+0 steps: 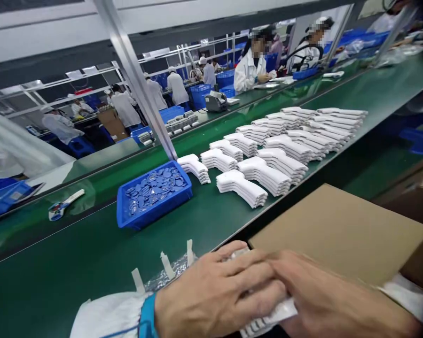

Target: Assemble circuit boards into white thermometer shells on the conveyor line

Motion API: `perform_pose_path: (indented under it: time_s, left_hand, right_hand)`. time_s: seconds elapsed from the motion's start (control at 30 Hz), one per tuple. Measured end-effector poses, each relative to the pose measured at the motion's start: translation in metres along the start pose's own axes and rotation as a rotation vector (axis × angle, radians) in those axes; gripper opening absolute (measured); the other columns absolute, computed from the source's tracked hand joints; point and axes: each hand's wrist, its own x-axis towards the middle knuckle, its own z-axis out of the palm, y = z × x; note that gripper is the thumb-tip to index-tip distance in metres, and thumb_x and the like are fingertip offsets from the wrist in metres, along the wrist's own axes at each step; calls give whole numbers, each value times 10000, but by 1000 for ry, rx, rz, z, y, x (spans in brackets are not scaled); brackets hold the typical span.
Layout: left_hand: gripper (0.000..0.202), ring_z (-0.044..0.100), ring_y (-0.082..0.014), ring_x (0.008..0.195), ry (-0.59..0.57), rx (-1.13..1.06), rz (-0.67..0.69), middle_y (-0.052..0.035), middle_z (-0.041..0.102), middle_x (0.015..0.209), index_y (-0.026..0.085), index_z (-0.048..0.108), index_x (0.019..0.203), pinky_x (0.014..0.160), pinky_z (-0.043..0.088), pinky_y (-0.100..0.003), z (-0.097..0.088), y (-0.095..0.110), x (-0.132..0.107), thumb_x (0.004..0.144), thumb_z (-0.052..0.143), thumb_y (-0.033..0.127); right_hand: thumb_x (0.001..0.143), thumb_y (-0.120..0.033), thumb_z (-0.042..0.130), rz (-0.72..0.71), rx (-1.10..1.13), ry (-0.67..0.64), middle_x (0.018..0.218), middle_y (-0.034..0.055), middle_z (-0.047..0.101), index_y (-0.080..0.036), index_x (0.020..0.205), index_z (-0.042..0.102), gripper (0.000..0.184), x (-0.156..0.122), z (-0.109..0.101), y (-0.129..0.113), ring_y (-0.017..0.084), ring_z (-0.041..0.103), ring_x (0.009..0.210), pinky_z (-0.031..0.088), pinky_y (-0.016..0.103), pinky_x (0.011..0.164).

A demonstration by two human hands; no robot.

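Observation:
My left hand (215, 291), with a blue band at the wrist, lies across a stack of white plastic shells (268, 320) near the bottom edge of the view, its fingers curved over the top. From the right, my right hand (317, 291) closes on the same stack, and its fingers are partly hidden behind my left hand. Most of the held stack is covered by both hands; a ribbed end shows below them. Just beyond, on the green bench, are many stacks of white gun-shaped plastic shells (241, 188).
A blue tray (155, 220) of small blue oval pieces stands on the green bench (74, 263). Tape strips (167, 265) and clear plastic film lie by my left wrist. A cardboard box (338, 230) is at my right. Co-workers sit across the bench, behind a metal post (141, 80).

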Motion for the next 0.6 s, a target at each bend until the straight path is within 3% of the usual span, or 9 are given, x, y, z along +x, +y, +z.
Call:
perform_pose_path:
  time_s: [0.03, 0.1, 0.2, 0.27, 0.3, 0.37, 0.47, 0.53, 0.6]
  left_hand:
    - [349, 599, -234, 1246, 59, -8, 4, -102, 684, 1242, 186, 490, 1336, 1156, 422, -415, -5, -4, -1, 990, 490, 145]
    - [305, 646, -254, 1040, 208, -90, -165, -116, 687, 1122, 166, 536, 1208, 985, 512, -432, -18, -17, -13, 917, 612, 213]
    - [478, 642, -247, 876, 248, -459, -701, -78, 680, 1021, 185, 545, 1123, 751, 539, -380, -30, -44, -30, 748, 793, 348]
    - [533, 662, -257, 879, 180, -797, -1010, -72, 694, 1021, 185, 562, 1140, 726, 547, -367, -25, -61, -32, 734, 814, 423]
    - [557, 673, -278, 921, 143, -905, -1100, -89, 701, 1052, 175, 575, 1156, 758, 560, -384, -20, -67, -31, 739, 813, 456]
    - [619, 652, -349, 1088, 128, -887, -1159, -150, 685, 1171, 149, 592, 1196, 916, 555, -472, -10, -75, -31, 731, 822, 487]
    - [602, 538, -379, 1317, 187, -569, -1022, -192, 596, 1382, 157, 571, 1304, 1117, 451, -563, -6, -68, -55, 791, 789, 385]
    - [520, 552, -330, 1339, 175, -505, -908, -156, 570, 1455, 211, 569, 1352, 1114, 489, -522, -16, -57, -92, 874, 715, 356]
    - [456, 605, -306, 1301, 157, -493, -942, -107, 598, 1452, 281, 600, 1344, 1051, 556, -471, -31, -50, -142, 916, 673, 421]
  right_hand:
    - [628, -190, 761, -38, 30, -51, 827, -22, 709, -272, 942, 664, 339, 21, -15, -25, 171, 671, 685, 503, 246, 579]
    - [638, -232, 782, -48, 117, -142, 793, -56, 689, -273, 1003, 640, 394, 54, -42, -60, 145, 643, 619, 467, 220, 500]
    - [698, -343, 817, -160, -6, 108, 1199, 20, 685, -304, 1325, 536, 689, 86, -57, -73, 230, 698, 984, 584, 294, 766]
    - [761, -365, 778, -248, -243, 321, 1352, 82, 611, -304, 1408, 451, 727, 102, -42, -63, 299, 637, 1165, 567, 395, 927]
    - [785, -342, 747, -255, -368, 385, 1334, 103, 615, -300, 1387, 448, 674, 110, -30, -55, 317, 632, 1161, 565, 425, 922]
    - [795, -250, 676, -183, -579, 472, 1176, 115, 666, -295, 1280, 475, 527, 126, -3, -38, 319, 664, 1019, 572, 426, 797]
    - [743, -195, 648, -47, -675, 557, 894, 109, 681, -278, 1060, 506, 357, 143, 21, -14, 323, 668, 776, 487, 390, 569]
    - [698, -223, 685, 45, -686, 570, 726, 85, 644, -275, 926, 488, 306, 149, 20, -3, 306, 636, 611, 382, 358, 467]
    - [669, -272, 733, 181, -694, 542, 610, 60, 595, -276, 836, 470, 311, 153, 12, 3, 278, 592, 508, 312, 339, 433]
